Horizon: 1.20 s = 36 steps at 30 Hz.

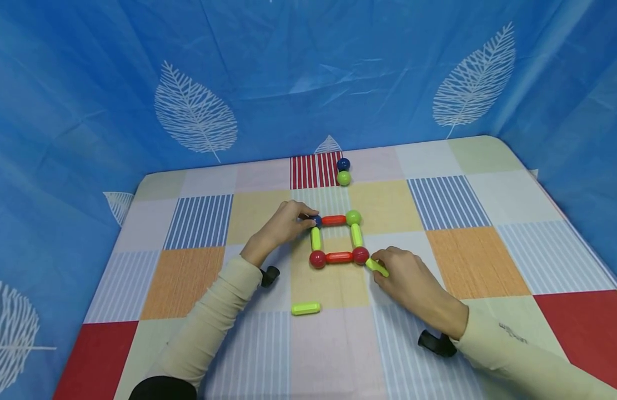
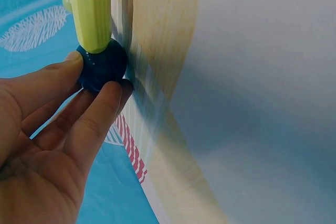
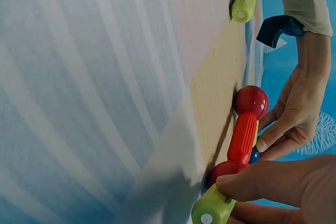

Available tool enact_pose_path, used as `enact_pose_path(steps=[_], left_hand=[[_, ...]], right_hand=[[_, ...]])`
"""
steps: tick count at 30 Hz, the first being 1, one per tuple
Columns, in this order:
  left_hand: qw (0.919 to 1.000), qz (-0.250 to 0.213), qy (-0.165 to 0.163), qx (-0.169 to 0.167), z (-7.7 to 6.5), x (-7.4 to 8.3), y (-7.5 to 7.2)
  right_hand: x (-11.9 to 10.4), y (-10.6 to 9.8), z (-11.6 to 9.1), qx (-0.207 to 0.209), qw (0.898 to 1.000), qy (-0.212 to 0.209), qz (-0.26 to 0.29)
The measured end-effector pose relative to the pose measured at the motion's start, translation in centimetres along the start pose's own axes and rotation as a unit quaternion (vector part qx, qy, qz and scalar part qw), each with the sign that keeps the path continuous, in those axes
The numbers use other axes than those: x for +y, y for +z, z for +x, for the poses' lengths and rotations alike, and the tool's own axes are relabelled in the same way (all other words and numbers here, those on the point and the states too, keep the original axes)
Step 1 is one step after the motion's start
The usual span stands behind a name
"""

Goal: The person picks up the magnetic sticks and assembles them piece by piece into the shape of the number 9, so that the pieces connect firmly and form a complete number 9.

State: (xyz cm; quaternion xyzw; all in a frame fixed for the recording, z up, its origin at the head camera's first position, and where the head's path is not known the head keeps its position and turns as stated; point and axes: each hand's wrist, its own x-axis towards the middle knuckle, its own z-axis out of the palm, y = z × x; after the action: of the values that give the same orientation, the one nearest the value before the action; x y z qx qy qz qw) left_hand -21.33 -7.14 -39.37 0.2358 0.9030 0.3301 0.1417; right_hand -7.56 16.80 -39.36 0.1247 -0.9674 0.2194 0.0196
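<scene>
A square of magnetic sticks and balls lies mid-table. Two red sticks, the near one [image 1: 339, 257] and the far one [image 1: 334, 220], join its corners, with yellow-green sticks [image 1: 356, 235] at the sides. My left hand [image 1: 284, 222] pinches the blue ball [image 2: 102, 65] at the far left corner between thumb and fingers. A green ball [image 1: 354, 217] forms the far right corner; red balls [image 1: 317, 259] form the near ones. With thumb and fingers my right hand [image 1: 405, 278] pinches a yellow-green stick [image 3: 212, 206], its end against the near right red ball [image 1: 360, 255].
A loose yellow-green stick [image 1: 305, 308] lies nearer the table's front. Toward the back edge, a blue ball [image 1: 343, 164] and a green ball [image 1: 344, 178] sit together. The patchwork tablecloth [image 1: 478, 258] meets a blue leaf-print curtain [image 1: 308, 72] behind.
</scene>
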Motion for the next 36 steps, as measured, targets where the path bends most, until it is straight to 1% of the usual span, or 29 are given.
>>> enact_pose_path(steps=[6,12,15,18,22,30,36], left_hand=[[1.0000,0.001,0.002,0.001,-0.12,0.06,-0.02],[1.0000,0.001,-0.001,-0.001,-0.16,0.09,-0.08],[1.0000,0.000,0.001,-0.002,-0.11,0.09,-0.12],[1.0000,0.000,0.004,-0.001,-0.03,0.04,-0.12],[1.0000,-0.003,0.008,0.002,-0.02,-0.07,-0.07],[1.0000,-0.006,0.005,-0.002,-0.02,-0.11,0.03],[1.0000,-0.005,0.002,0.000,0.01,-0.01,-0.10]], right_hand=[[-0.03,0.20,-0.09,-0.001,0.999,0.023,0.043],[0.15,0.33,0.00,-0.018,0.994,0.055,0.094],[0.29,0.38,0.01,-0.027,0.989,0.076,0.121],[0.40,0.38,0.02,-0.035,0.982,0.101,0.155],[0.54,0.34,0.19,-0.043,0.974,0.118,0.188],[0.53,0.23,0.58,-0.079,0.964,0.142,0.208],[0.65,0.20,0.76,-0.088,0.964,0.145,0.206]])
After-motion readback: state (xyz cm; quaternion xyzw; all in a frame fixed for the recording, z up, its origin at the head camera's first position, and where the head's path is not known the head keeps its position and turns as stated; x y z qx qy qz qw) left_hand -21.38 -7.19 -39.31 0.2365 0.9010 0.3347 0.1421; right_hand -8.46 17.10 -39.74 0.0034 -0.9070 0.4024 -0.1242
